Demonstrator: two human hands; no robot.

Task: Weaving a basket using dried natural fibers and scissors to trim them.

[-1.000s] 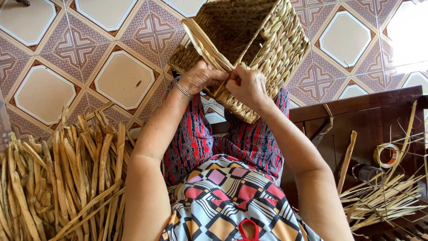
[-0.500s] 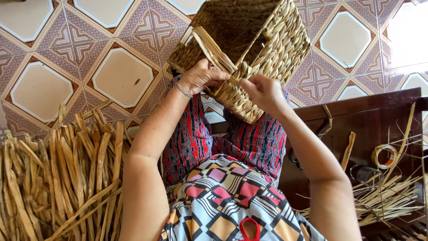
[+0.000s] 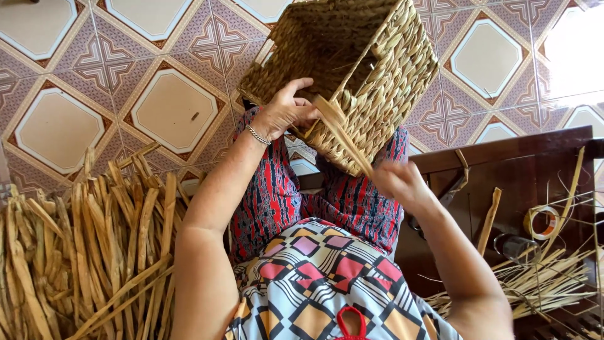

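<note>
A square woven straw basket rests tilted on my lap, its opening facing me. My left hand, with a chain bracelet at the wrist, presses against the basket's near rim. My right hand is blurred with motion and grips a flat straw strand that runs from the rim down to my fingers, pulled taut toward me.
A heap of dried flat leaves lies on the tiled floor at my left. At my right stands a dark wooden table with thin straw strips, a roll of tape and a small tool.
My right hand has left the basket rim and drawn the strand down and to the right. The left hand has stayed on the rim. The basket has tilted slightly.
</note>
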